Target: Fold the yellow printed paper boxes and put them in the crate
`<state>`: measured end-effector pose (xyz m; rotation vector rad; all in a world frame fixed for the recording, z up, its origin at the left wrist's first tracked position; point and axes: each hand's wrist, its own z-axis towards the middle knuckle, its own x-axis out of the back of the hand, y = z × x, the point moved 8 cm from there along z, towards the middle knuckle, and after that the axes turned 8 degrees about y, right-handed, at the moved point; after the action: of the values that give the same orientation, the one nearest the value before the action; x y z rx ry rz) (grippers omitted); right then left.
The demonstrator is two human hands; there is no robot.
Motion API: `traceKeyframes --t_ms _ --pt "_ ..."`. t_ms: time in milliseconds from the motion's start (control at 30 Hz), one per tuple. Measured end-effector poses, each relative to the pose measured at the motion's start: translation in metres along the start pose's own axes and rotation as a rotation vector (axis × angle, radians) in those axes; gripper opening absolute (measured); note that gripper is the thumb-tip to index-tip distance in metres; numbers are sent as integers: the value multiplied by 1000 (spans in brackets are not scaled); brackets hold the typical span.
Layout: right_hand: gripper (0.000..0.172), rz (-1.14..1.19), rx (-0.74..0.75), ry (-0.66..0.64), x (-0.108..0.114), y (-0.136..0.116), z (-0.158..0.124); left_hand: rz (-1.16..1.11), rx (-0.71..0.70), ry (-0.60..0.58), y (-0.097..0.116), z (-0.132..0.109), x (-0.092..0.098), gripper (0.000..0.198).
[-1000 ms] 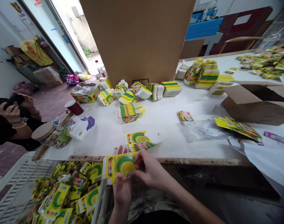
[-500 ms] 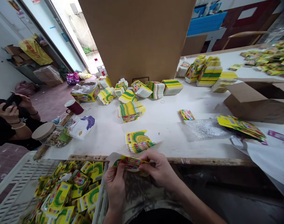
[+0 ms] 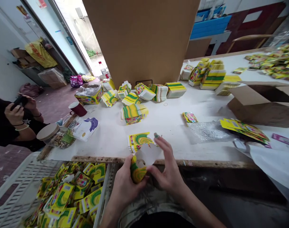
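Note:
My left hand [image 3: 126, 182] is closed around a small yellow and green crayon box [image 3: 138, 172], thumb on one side and fingers beneath. The box stands opened up, its white inside facing upward. My right hand [image 3: 168, 167] spans the white flap at the box's right, thumb against the edge and fingers stretched up the far side. Just beyond, on the table, lies a stack of flat crayon boxes [image 3: 138, 139], partly covered by the flap.
On the left, a white plastic crate [image 3: 14, 182] contains many yellow boxes. Stacks of cartons [image 3: 176, 89] line the table before a tall cardboard sheet [image 3: 142, 38]. A mug [image 3: 78, 109], a lidded jar [image 3: 51, 134] and an open cardboard box [image 3: 260, 104] stand around. A person [image 3: 15, 120] holds a phone at left.
The box has gone from flattened to opened, white inside up. My left hand has turned to wrap its side. My right hand has raised and spread its fingers along the flap.

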<state>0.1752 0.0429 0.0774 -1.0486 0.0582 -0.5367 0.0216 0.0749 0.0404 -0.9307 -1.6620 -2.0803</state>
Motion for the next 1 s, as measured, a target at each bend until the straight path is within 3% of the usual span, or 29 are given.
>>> traceKeyframes --t_ms 67,167,233,300,400,500,567,667,800,900,1000 --pt "65 258 -340 -4 -8 25 -6 28 -44 97 2 -4 -5 68" --pt "61 727 -806 -198 -42 45 -23 13 -163 120 8 -9 -13 67" --pt "67 919 -959 -330 -59 44 -32 15 -261 113 15 -11 -14 63" --pt "73 964 -988 -432 -67 44 -36 8 -313 98 19 -11 -13 62" --pt "76 824 -852 -458 -64 45 -35 17 -223 53 12 -6 -13 58" --pt "66 556 -577 -457 -54 34 -29 15 -71 5 -2 -3 -18 61" --pt "58 377 -398 -476 -50 24 -27 -35 -63 0 -5 -1 -23 63" --pt "55 210 -202 -415 -44 18 -21 -42 -113 100 -6 0 -22 64" --pt "53 115 -147 -249 -33 33 -15 142 -91 245 -15 -3 -8 60" --pt "54 37 -51 -412 -41 35 -19 182 -140 243 -14 -6 2 52" --pt "42 -23 -51 -547 -39 38 -18 170 -151 233 -13 -5 13 57"
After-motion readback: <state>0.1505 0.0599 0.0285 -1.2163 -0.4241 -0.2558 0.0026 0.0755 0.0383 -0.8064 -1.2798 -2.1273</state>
